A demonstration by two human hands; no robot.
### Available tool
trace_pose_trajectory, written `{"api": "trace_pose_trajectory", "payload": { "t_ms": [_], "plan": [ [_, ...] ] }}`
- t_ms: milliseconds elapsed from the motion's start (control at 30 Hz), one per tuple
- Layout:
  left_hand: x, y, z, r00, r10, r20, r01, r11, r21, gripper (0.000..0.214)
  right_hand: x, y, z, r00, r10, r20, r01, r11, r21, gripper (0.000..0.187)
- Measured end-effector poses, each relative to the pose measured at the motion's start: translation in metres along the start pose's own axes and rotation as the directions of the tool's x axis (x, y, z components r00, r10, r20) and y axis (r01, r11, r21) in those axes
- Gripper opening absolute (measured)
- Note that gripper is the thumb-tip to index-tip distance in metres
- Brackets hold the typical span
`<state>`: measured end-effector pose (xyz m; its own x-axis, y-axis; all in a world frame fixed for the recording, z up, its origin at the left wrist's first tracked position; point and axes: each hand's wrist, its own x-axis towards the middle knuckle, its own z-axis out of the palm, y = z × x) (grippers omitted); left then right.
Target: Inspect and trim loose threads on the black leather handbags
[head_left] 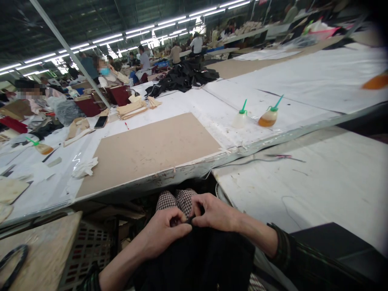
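Observation:
Both hands meet over the lap, pinching the upper edge of a black piece of cloth (206,258). My left hand (165,232) has its thumb and fingers closed on that edge. Right beside it, my right hand (214,212) pinches the same cloth between thumb and curled fingers. The cloth hangs down over checkered trousers (174,200). Its folds are too dark to make out, and the fingertips hide the exact spot that is gripped.
A brown board (157,141) lies on the long white table ahead, near two oil bottles (268,118) with green spouts. A pink-handled tool (279,156) rests on the white surface at right. A plastic crate (87,250) stands at lower left. Several people work farther back.

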<state>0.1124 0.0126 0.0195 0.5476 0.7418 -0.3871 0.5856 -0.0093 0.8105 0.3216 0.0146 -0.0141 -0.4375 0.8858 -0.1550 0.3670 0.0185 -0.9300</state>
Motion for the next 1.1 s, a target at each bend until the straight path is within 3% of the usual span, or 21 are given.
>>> {"api": "trace_pose_trajectory", "payload": {
  "t_ms": [167,233,300,400,500,600,700,800,900,1000,1100],
  "plan": [
    [0.022,-0.007,0.008,0.999,-0.003,0.044,0.01,0.989,-0.145,0.034,0.005,0.001,0.001,0.996,-0.084,-0.006,0.084,0.996,0.041,0.029],
    [0.027,-0.009,0.008,0.997,0.006,0.071,0.008,0.981,-0.196,0.032,0.003,-0.002,-0.008,0.993,-0.102,0.066,0.1,0.994,0.035,0.022],
    [0.026,-0.01,0.004,0.997,-0.005,0.074,0.019,0.982,-0.185,0.026,-0.008,-0.008,-0.02,0.988,-0.132,0.082,0.134,0.991,-0.022,0.028],
    [0.014,-0.012,-0.005,0.998,-0.041,0.053,0.047,0.991,-0.124,0.017,-0.038,-0.018,-0.027,0.988,-0.111,-0.108,0.094,0.984,-0.152,0.047],
    [0.003,-0.014,-0.007,0.996,-0.082,0.03,0.085,0.993,-0.085,0.02,-0.071,-0.017,-0.005,0.974,-0.009,-0.227,-0.021,0.992,-0.127,0.055],
    [-0.002,-0.014,-0.007,0.999,-0.044,0.026,0.045,0.999,-0.031,0.019,-0.09,-0.006,0.025,0.932,0.073,-0.356,-0.118,0.987,-0.109,0.059],
    [-0.011,-0.007,-0.019,1.0,-0.014,0.021,0.013,1.0,0.016,0.013,-0.096,0.004,0.027,0.899,0.161,-0.407,-0.189,0.982,-0.03,0.057],
    [-0.032,0.005,-0.047,0.999,-0.019,0.048,0.016,0.997,0.074,0.016,-0.099,0.004,0.002,0.946,0.145,-0.291,-0.126,0.989,0.083,0.065],
    [-0.054,0.012,-0.072,0.987,0.007,0.163,-0.044,0.973,0.227,0.018,-0.101,-0.003,-0.017,0.99,0.087,-0.112,-0.069,0.984,0.162,0.067],
    [-0.061,0.005,-0.078,0.949,0.062,0.308,-0.148,0.954,0.262,0.02,-0.094,-0.005,-0.011,0.999,0.027,0.039,-0.034,0.981,0.19,0.055],
    [-0.057,-0.009,-0.071,0.94,0.147,0.309,-0.215,0.956,0.2,0.03,-0.083,0.0,0.004,0.996,-0.052,0.077,0.038,0.983,0.182,0.035]
  ]
}}
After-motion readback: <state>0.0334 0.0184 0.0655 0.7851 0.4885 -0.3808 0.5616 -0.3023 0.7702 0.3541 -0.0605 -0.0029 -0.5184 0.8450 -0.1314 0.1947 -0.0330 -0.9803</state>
